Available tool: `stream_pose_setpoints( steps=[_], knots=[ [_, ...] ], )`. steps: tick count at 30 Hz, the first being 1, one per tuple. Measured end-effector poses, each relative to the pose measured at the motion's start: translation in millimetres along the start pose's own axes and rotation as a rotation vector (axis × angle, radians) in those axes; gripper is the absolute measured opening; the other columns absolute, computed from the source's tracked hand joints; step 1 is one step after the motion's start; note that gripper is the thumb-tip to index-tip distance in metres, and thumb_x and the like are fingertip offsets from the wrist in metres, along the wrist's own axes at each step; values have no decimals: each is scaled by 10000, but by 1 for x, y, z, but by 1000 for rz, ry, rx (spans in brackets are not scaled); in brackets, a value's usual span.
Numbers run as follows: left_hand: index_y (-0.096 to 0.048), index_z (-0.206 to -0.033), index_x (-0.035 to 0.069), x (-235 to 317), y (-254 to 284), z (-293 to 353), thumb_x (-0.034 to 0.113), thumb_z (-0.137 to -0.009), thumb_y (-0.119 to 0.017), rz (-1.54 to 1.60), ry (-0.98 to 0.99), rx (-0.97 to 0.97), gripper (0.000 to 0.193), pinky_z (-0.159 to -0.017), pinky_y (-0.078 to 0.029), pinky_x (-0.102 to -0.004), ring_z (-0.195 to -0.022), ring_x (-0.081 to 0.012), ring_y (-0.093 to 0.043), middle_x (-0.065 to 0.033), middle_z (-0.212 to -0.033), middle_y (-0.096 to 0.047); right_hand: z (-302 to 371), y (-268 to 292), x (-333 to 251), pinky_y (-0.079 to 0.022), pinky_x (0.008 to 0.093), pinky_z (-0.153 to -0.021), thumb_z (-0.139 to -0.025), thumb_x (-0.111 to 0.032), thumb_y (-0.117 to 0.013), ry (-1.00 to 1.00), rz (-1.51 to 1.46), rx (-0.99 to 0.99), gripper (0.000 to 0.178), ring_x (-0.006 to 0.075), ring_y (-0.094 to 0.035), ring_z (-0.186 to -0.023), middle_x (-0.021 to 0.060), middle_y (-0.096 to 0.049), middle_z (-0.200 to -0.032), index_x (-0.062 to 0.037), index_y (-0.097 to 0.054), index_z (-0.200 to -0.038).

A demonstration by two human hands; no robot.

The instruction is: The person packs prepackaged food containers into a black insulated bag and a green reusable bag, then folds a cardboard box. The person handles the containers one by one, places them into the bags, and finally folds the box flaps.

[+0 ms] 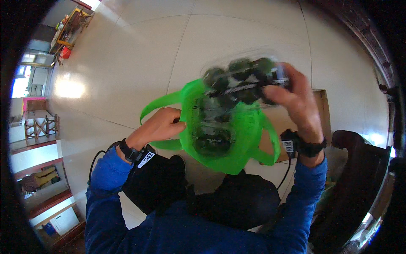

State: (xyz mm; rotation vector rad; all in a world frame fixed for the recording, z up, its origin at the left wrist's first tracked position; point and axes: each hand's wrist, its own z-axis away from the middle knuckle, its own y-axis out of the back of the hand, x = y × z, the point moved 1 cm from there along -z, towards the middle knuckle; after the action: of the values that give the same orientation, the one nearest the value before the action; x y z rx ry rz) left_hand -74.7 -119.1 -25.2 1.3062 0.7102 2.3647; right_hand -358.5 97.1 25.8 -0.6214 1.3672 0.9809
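My right hand (296,91) grips one end of a clear plastic pack of round dark green fruit (241,70), tilted above the far right rim of a green bag (245,156). Slight blur covers the pack, and the kind of fruit cannot be made out for certain. My left hand (158,127) is closed on the left rim of the bag, its thumb and fingers pinching the edge, and the mouth gapes upward. Down inside sits another clear pack (213,139) with dark round contents. The bag's loop handles flop out at the left and right.
Behind the bag at the right, a brown cardboard box (323,110) stands on the pale tiled floor (139,55). A dark wooden piece of furniture (355,161) is close by my right arm. My dark-trousered knees (243,201) are below the bag. A wooden table (69,27) stands far left.
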Motion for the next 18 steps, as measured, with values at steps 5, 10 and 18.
stream_pose_setpoints(
  steps=[5,10,18],
  knots=[
    [-658,-841,-53,-6,5,3,181,-807,-630,-35,15,37,238,-577,-436,-442,-573,-341,-560,-250,-692,-601,-23,-68,12,-549,363,-798,-792,-284,-768,7,524,-198,535,245,-687,-891,163,-706,-984,54,-616,-1176],
    [-630,-789,-60,-15,2,0,197,-807,-629,-21,-66,44,257,-587,-442,-468,-598,-382,-580,-259,-695,-601,-20,-104,61,-537,482,-877,-796,-262,-736,-8,567,-111,500,444,-675,-974,279,-696,-1000,59,-611,-1158],
    [-607,-721,-63,-19,-2,-1,212,-788,-636,-78,-95,70,284,-611,-473,-500,-649,-435,-622,-282,-712,-617,-26,-118,156,-541,444,-882,-836,-330,-739,-9,162,-23,648,338,-683,-980,218,-680,-1133,61,-550,-1318]
  ],
)
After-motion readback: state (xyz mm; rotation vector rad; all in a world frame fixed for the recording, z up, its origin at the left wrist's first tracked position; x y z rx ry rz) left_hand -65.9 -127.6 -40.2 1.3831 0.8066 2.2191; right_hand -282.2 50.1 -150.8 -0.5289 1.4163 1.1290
